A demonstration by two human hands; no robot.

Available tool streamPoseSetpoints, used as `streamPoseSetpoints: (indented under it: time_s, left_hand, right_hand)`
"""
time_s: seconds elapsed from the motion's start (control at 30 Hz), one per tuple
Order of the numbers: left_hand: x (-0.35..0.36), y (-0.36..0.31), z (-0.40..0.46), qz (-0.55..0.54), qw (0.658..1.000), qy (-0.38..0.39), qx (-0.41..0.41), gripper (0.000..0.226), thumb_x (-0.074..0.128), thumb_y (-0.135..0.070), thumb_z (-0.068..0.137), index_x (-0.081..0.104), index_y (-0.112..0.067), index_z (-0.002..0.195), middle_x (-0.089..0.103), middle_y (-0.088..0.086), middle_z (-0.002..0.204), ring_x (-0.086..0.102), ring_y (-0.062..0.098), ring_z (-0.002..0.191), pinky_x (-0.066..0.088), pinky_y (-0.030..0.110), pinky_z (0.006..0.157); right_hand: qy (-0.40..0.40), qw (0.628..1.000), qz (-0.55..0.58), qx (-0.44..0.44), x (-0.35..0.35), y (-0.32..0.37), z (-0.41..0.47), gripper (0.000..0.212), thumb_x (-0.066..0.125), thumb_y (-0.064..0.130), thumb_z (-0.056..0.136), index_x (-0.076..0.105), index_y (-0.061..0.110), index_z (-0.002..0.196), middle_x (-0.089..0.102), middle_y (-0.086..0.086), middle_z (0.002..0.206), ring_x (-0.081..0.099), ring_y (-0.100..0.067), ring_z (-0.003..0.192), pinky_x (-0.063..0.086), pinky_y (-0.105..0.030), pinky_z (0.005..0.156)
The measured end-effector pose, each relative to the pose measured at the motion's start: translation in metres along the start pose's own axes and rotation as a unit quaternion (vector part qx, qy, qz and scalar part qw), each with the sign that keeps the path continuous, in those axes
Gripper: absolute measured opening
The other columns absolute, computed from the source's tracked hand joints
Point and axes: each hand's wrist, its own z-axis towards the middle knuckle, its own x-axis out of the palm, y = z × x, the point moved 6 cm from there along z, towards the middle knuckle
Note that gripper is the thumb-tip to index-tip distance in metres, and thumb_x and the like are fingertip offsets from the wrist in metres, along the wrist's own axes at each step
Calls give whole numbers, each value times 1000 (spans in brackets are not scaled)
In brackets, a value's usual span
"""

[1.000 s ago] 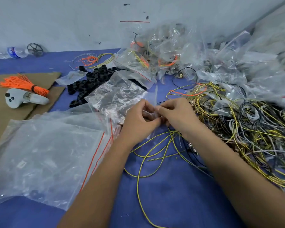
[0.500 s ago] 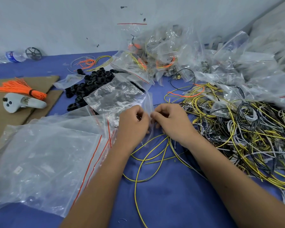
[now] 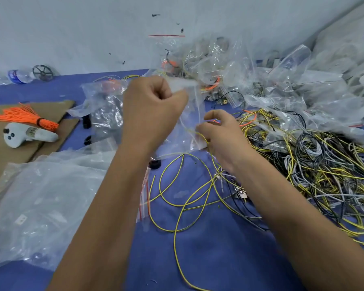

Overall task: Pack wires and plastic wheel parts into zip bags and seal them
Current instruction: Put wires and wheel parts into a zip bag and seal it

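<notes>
My left hand is raised above the blue table and grips the top edge of a small clear zip bag, which hangs down from it. My right hand is lower and to the right, pinching a yellow wire at the bag's lower side. More yellow wires loop over the table below my hands. Black plastic wheel parts lie behind my left hand, mostly hidden by another clear bag.
A pile of empty zip bags lies front left. A big tangle of yellow, grey and black wires fills the right. Packed bags are heaped at the back. Cardboard at left holds an orange wire bundle and a white controller.
My left hand has lifted the small bag up and away from the table. My right hand stayed lower and now holds a yellow wire at the bag.
</notes>
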Motion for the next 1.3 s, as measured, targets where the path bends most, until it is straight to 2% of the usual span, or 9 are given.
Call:
streamPoseSetpoints:
  time_s: [0.1, 0.3, 0.4, 0.57, 0.77, 0.93, 1.1, 1.2, 1.3]
  left_hand:
    - [13, 7, 13, 100, 995, 12, -1, 26, 68, -33, 68, 46, -19, 64, 45, -7, 54, 39, 10, 52, 31, 24, 50]
    - [47, 63, -7, 245, 959, 122, -67, 23, 74, -15, 72, 51, -17, 67, 62, 3, 73, 64, 30, 81, 39, 31, 64]
    - [26, 69, 0, 219, 967, 96, -84, 18, 72, -17, 69, 57, -11, 61, 65, 5, 60, 71, 28, 70, 54, 33, 65]
    - [-16, 66, 27, 201, 977, -4, -67, 12, 59, -23, 64, 57, -11, 64, 59, 3, 59, 68, 29, 68, 52, 34, 63]
    - [-8, 57, 23, 222, 971, -77, -42, 16, 61, -17, 73, 50, -19, 63, 52, -6, 60, 50, 17, 62, 31, 29, 57]
    - [40, 62, 2, 209, 976, 40, -41, 18, 69, -17, 75, 55, -15, 64, 56, -4, 61, 55, 19, 63, 36, 28, 59]
    - [55, 65, -7, 102, 989, 49, -98, 17, 61, -28, 64, 52, -15, 61, 56, -1, 53, 60, 28, 58, 52, 39, 60]
    - [59, 62, -8, 45, 991, 44, -116, 19, 60, -29, 62, 48, -14, 58, 46, 1, 50, 55, 29, 55, 55, 54, 63]
    - [64, 59, -8, 53, 992, 28, -111, 23, 57, -29, 64, 46, -9, 61, 48, 16, 57, 56, 39, 59, 53, 51, 62]
  right_hand:
    - [24, 997, -39, -54, 7, 12, 3, 25, 73, -2, 86, 55, 12, 96, 57, -5, 70, 51, -12, 47, 43, -22, 46]
    - [14, 950, -292, -110, 4, -2, 13, 20, 76, 1, 81, 59, 12, 79, 58, 1, 65, 52, -15, 59, 43, -28, 57]
    - [-29, 902, -404, -151, -12, -6, 18, 19, 74, 4, 81, 59, 16, 78, 55, 8, 64, 54, -16, 65, 41, -27, 64]
    - [12, 912, -370, -175, -18, -8, 12, 29, 82, 19, 81, 56, 16, 92, 62, 6, 74, 55, -7, 65, 45, -22, 64]
    - [170, 778, -580, -169, 4, -7, -5, 19, 82, 32, 77, 68, 25, 87, 66, 13, 76, 62, -11, 79, 52, -31, 73]
    - [-15, 826, -400, -397, 2, 37, -24, 6, 59, 4, 88, 61, 8, 93, 63, -4, 90, 57, -24, 84, 46, -34, 73]
    - [113, 836, -504, -186, -6, 6, 0, 22, 57, 15, 97, 64, 12, 118, 74, -6, 94, 64, -30, 94, 52, -42, 81]
    - [70, 785, -591, -172, -26, 11, 2, 19, 62, 19, 92, 74, 14, 104, 74, -10, 97, 65, -33, 96, 54, -42, 81]
    - [12, 815, -546, -194, -42, 36, -2, 18, 66, 13, 88, 76, 14, 102, 76, -6, 92, 69, -26, 92, 55, -37, 83]
